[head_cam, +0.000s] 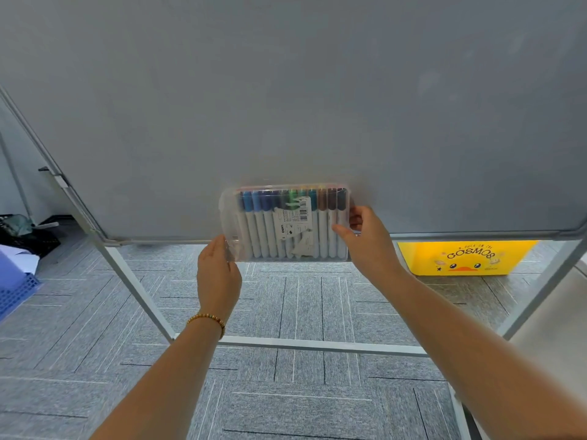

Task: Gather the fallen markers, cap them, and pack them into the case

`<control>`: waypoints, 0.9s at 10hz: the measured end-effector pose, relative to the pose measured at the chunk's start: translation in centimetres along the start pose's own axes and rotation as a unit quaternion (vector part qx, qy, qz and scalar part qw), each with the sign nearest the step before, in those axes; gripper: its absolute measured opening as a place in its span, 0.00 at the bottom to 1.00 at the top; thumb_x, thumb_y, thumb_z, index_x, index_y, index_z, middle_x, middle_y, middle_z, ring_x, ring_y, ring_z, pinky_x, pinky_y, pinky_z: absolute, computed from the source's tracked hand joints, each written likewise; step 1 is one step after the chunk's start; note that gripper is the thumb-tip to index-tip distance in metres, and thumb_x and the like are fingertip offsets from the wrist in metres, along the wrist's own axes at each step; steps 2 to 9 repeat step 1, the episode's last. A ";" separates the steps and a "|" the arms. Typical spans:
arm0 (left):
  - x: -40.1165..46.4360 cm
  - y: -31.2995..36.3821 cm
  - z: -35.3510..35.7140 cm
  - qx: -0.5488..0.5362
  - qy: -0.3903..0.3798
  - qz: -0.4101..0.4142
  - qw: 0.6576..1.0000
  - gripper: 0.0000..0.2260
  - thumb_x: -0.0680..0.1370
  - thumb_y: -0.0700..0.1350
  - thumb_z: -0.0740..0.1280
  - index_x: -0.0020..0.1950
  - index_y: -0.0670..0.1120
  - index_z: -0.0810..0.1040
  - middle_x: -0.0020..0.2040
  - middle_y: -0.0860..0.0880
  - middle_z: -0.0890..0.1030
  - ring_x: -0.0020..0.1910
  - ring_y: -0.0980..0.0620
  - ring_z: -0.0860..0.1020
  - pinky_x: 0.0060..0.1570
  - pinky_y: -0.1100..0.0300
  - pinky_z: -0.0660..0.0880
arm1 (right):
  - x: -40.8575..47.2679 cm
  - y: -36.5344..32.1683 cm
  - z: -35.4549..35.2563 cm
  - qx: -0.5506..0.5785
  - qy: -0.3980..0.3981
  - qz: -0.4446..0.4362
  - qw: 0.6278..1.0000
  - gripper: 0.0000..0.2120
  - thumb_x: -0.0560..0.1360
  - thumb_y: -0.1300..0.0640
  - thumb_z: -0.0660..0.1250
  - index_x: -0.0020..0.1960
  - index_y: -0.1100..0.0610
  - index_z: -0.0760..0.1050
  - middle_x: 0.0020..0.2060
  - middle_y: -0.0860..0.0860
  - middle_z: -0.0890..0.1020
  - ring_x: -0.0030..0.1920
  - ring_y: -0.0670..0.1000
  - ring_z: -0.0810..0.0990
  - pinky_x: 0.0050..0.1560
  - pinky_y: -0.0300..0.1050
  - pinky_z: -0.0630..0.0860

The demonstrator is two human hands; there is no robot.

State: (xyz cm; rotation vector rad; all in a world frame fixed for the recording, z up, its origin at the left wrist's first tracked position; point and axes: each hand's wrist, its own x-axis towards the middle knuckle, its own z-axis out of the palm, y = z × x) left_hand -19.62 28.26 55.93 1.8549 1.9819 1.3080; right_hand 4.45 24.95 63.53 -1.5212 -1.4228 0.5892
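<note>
1. At the far left, a blue perforated plastic basket (16,289) is sitting on the grey carpet-tile floor (301,404), with dark crates behind it.
2. A large grey whiteboard (286,90) on a white metal stand (317,347) is filling the upper view; its bottom rail is running across at the height of the hands.
3. The left hand (218,274), wearing a gold beaded bracelet (208,320) at the wrist, is gripping the left end of a clear rectangular plastic marker case (286,222).
4. The case is being held in the air against the lower edge of the whiteboard, its long axis lying left to right; the white-barrelled markers (263,223) inside are standing side by side, coloured caps pointing up towards the board. A white barcode label is showing on its face.
5. The right hand (368,242) is pinching the right end of the case, thumb in front.
6. At the right, a yellow box printed "COSMOS" (465,258) is standing on the floor behind the stand.
</note>
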 end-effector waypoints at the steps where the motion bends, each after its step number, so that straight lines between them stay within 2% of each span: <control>1: -0.8 -1.1 0.5 0.052 -0.022 -0.005 0.998 0.21 0.74 0.30 0.59 0.67 0.39 0.69 0.68 0.43 0.69 0.69 0.45 0.64 0.69 0.49 0.65 | -0.2 0.2 0.0 0.017 0.008 0.014 1.000 0.19 0.77 0.53 0.66 0.65 0.57 0.67 0.58 0.51 0.76 0.54 0.45 0.72 0.53 0.39 0.68; 9: -0.8 -1.1 0.5 0.052 -0.022 -0.005 0.998 0.21 0.74 0.30 0.59 0.67 0.39 0.69 0.68 0.43 0.69 0.69 0.45 0.64 0.69 0.49 0.65 | -0.2 0.2 0.0 0.017 0.008 0.014 1.000 0.19 0.77 0.53 0.66 0.65 0.57 0.67 0.58 0.51 0.76 0.54 0.45 0.72 0.53 0.39 0.68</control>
